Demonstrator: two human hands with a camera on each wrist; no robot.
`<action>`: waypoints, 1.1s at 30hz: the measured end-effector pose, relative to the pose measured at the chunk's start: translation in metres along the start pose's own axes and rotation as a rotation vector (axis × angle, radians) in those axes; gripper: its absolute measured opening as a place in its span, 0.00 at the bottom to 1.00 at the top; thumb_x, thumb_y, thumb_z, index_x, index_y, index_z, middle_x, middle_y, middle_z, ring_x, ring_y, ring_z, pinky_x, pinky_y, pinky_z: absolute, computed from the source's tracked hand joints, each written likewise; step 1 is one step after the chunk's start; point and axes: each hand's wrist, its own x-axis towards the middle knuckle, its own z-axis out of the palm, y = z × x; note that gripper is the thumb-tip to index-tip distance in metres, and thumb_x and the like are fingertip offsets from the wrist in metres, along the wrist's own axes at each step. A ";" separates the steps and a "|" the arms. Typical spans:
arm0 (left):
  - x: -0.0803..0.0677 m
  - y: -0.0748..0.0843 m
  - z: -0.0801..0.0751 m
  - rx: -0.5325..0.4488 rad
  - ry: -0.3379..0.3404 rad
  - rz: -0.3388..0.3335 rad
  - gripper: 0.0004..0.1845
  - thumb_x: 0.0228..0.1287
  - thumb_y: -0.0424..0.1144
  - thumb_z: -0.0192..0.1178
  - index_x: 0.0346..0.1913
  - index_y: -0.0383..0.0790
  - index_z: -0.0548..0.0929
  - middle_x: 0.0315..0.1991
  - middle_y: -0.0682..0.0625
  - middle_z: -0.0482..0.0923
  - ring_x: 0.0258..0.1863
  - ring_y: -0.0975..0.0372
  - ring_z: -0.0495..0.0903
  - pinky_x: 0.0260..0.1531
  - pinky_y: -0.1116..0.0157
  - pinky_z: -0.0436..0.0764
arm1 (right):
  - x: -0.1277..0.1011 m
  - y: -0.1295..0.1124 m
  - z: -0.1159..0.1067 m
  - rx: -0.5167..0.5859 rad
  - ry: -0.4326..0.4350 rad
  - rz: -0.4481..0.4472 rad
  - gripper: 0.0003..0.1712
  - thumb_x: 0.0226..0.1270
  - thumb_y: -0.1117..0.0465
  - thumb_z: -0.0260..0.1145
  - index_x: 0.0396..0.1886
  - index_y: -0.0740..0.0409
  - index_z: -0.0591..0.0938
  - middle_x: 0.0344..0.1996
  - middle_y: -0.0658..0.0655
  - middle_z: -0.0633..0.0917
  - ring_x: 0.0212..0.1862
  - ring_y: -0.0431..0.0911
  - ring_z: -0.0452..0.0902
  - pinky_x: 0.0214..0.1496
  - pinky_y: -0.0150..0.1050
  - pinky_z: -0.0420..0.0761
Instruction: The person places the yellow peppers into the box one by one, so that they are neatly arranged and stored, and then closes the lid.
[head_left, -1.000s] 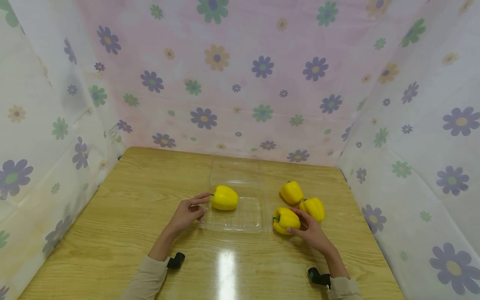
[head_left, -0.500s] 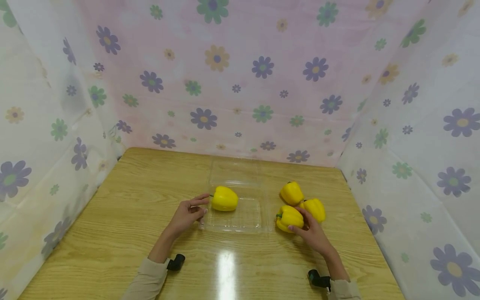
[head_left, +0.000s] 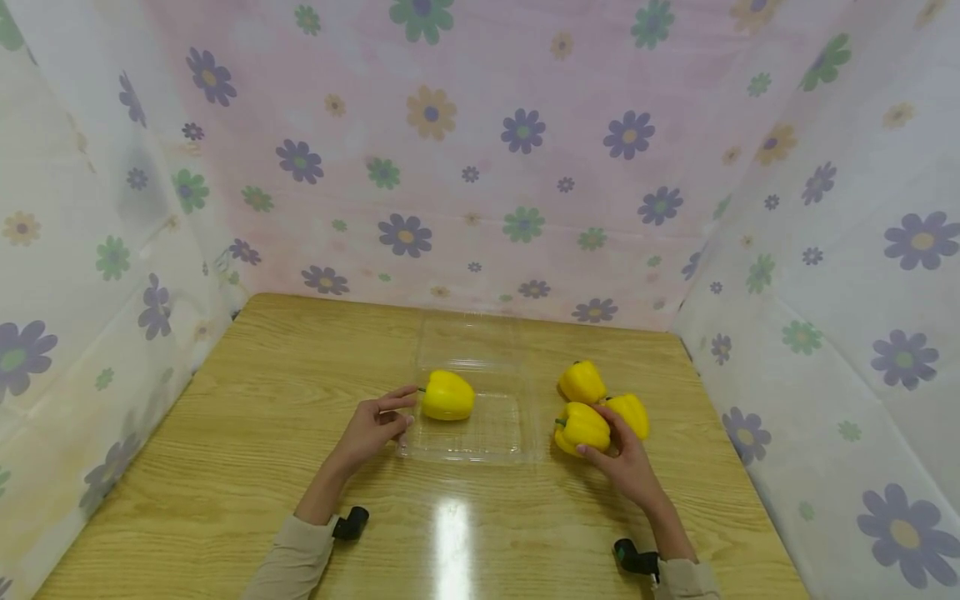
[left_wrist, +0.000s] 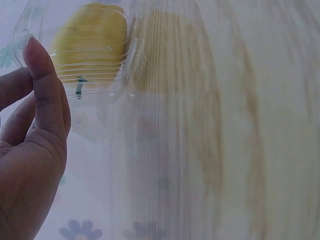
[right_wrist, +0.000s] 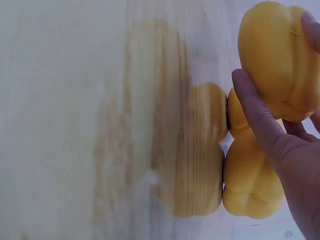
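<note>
Near yellow pepper [head_left: 581, 427] is gripped by the right hand [head_left: 626, 467], thumb and fingers [right_wrist: 257, 117] curled round it; compared with a second ago it has been raised slightly and shifted a little toward the clear plastic tray [head_left: 468, 442], so a lift appears to have begun. Two more peppers, the far pepper [head_left: 582, 382] and the right pepper [head_left: 630, 412], are left touching each other on the wooden table [head_left: 247, 433] just beside it. The tray's left edge is pinched by the left hand [head_left: 371, 429], unchanged. One pepper in the tray [head_left: 447, 395] is already lodged at its far left.
</note>
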 end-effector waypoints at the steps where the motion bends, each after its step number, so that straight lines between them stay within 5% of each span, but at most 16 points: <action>1: 0.000 0.000 0.000 -0.001 0.000 -0.001 0.23 0.74 0.27 0.58 0.67 0.20 0.72 0.76 0.35 0.61 0.28 0.63 0.76 0.26 0.71 0.82 | 0.000 0.000 0.000 0.004 0.007 -0.006 0.40 0.67 0.63 0.73 0.75 0.59 0.66 0.73 0.62 0.67 0.64 0.29 0.66 0.62 0.17 0.64; 8: 0.000 0.002 0.001 -0.001 0.007 -0.021 0.23 0.74 0.28 0.58 0.68 0.21 0.72 0.77 0.37 0.61 0.26 0.64 0.76 0.27 0.71 0.82 | 0.000 -0.005 0.001 0.043 0.036 -0.082 0.41 0.63 0.69 0.74 0.74 0.61 0.68 0.72 0.66 0.67 0.64 0.30 0.67 0.63 0.18 0.66; 17: 0.000 0.005 0.002 0.011 0.017 -0.039 0.23 0.73 0.26 0.58 0.67 0.21 0.73 0.76 0.38 0.62 0.30 0.61 0.77 0.26 0.71 0.82 | -0.003 -0.007 0.002 0.113 0.051 -0.102 0.42 0.56 0.76 0.76 0.71 0.65 0.70 0.70 0.65 0.68 0.62 0.35 0.71 0.50 0.32 0.84; 25: 0.000 0.004 0.002 -0.003 0.020 -0.027 0.23 0.73 0.26 0.58 0.67 0.21 0.73 0.76 0.37 0.62 0.28 0.63 0.76 0.25 0.71 0.82 | -0.002 -0.014 0.005 0.144 0.074 -0.102 0.41 0.55 0.78 0.75 0.70 0.67 0.71 0.63 0.48 0.74 0.58 0.36 0.76 0.48 0.32 0.85; 33: -0.001 0.003 0.002 -0.004 0.015 -0.013 0.23 0.72 0.26 0.59 0.66 0.20 0.73 0.76 0.36 0.62 0.28 0.61 0.77 0.26 0.70 0.83 | -0.002 -0.028 0.007 0.148 0.021 -0.111 0.41 0.55 0.76 0.76 0.70 0.66 0.71 0.62 0.53 0.73 0.58 0.36 0.76 0.48 0.34 0.86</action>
